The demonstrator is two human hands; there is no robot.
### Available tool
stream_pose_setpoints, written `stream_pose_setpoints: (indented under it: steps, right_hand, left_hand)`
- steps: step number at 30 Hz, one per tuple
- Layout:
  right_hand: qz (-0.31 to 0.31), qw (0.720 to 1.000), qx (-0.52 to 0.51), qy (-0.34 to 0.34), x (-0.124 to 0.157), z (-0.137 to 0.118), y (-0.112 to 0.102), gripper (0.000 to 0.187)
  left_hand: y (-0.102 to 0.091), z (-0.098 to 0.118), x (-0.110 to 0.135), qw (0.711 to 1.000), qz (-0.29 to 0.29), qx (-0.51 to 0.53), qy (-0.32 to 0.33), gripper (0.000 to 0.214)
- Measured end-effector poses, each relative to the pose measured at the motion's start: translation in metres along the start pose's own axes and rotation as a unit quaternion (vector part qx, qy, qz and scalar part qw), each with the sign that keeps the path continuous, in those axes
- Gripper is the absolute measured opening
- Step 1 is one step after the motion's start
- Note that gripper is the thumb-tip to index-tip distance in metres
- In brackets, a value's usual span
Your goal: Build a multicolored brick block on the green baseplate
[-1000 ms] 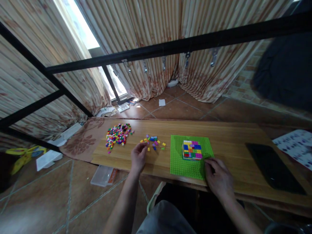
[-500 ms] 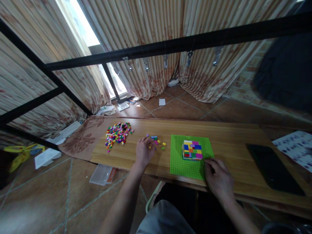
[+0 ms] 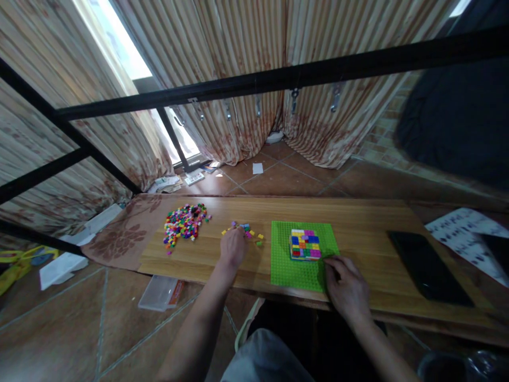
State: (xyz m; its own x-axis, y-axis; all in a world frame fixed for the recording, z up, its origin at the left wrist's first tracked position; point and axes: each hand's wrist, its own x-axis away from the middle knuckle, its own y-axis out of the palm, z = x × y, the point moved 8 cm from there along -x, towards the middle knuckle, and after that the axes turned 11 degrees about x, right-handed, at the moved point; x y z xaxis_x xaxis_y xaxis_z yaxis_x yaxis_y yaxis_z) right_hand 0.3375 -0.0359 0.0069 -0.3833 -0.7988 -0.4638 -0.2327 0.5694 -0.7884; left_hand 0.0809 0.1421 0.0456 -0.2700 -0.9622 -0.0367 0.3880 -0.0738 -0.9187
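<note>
A: Where did the stacked block of multicoloured plastic bricks (image 3: 305,244) lie?
B: On the square, lime-green studded plastic baseplate (image 3: 286,273), on the long wood-grain counter (image 3: 366,223); it stood just beyond the right hand (image 3: 347,284), a little to its left, and well to the right of the left hand (image 3: 233,246); the small scatter of loose plastic bricks (image 3: 248,234) lay right at the left hand's fingers; a larger heap of mixed-colour plastic bricks (image 3: 183,223) sat farther left.
A: What was hard to make out?
B: The left fingertips, hidden behind the back of that hand; some of the scatter was covered too, and both forearms ran off the bottom edge.
A: And the hands?
B: The left was bent down over the scatter, but I couldn't tell how far open it was or whether it held a brick; the right was loosely curled at the baseplate's right edge, a gap showing inside the curl; whether it gripped anything, I couldn't tell.
</note>
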Motion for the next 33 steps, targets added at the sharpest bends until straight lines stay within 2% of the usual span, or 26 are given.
stream_pose_setpoints:
  steps: [3, 6, 8, 11, 14, 16, 18, 22, 24, 29, 33]
  right_hand:
    - [-0.006, 1.000, -0.002, 0.002, 0.000, 0.000, 0.001, 0.024]
    - [-0.009, 1.000, -0.010, 0.004, -0.001, -0.001, 0.001, 0.023]
    - [-0.010, 1.000, -0.013, 0.004, -0.001, -0.002, 0.000, 0.023]
    - [-0.012, 1.000, -0.016, 0.005, -0.002, -0.003, 0.001, 0.022]
    - [-0.010, 1.000, -0.017, 0.008, -0.002, -0.003, 0.001, 0.021]
    - [-0.007, 1.000, -0.017, 0.008, -0.002, -0.003, 0.001, 0.021]
    - [-0.005, 1.000, -0.017, 0.005, -0.002, -0.003, 0.001, 0.021]
    - [0.004, 1.000, -0.027, -0.004, -0.003, -0.005, 0.000, 0.020]
    - [0.007, 1.000, -0.029, -0.007, -0.003, -0.005, -0.001, 0.020]
    - [0.000, 1.000, -0.028, -0.007, -0.003, -0.007, -0.002, 0.020]
    - [-0.003, 0.999, -0.032, -0.005, -0.004, -0.007, -0.002, 0.021]
  left_hand:
    - [-0.011, 0.008, 0.005, 0.998, 0.032, 0.058, 0.014, 0.018]
    - [-0.017, 0.027, 0.013, 0.977, 0.053, 0.199, 0.057, 0.017]
    - [-0.012, 0.043, 0.020, 0.941, 0.042, 0.327, 0.079, 0.016]
    - [0.007, 0.065, 0.028, 0.856, -0.008, 0.514, 0.053, 0.013]
    - [0.025, 0.084, 0.033, 0.786, -0.046, 0.616, 0.016, 0.012]
    - [0.030, 0.095, 0.034, 0.766, -0.055, 0.641, 0.012, 0.012]
    - [0.029, 0.102, 0.033, 0.777, -0.046, 0.627, 0.029, 0.011]
    - [0.014, 0.118, 0.032, 0.856, 0.006, 0.503, 0.122, 0.016]
    - [0.008, 0.125, 0.033, 0.877, 0.024, 0.453, 0.158, 0.019]
    - [0.007, 0.137, 0.039, 0.906, 0.064, 0.356, 0.218, 0.017]
    - [0.010, 0.141, 0.042, 0.911, 0.092, 0.317, 0.247, 0.016]
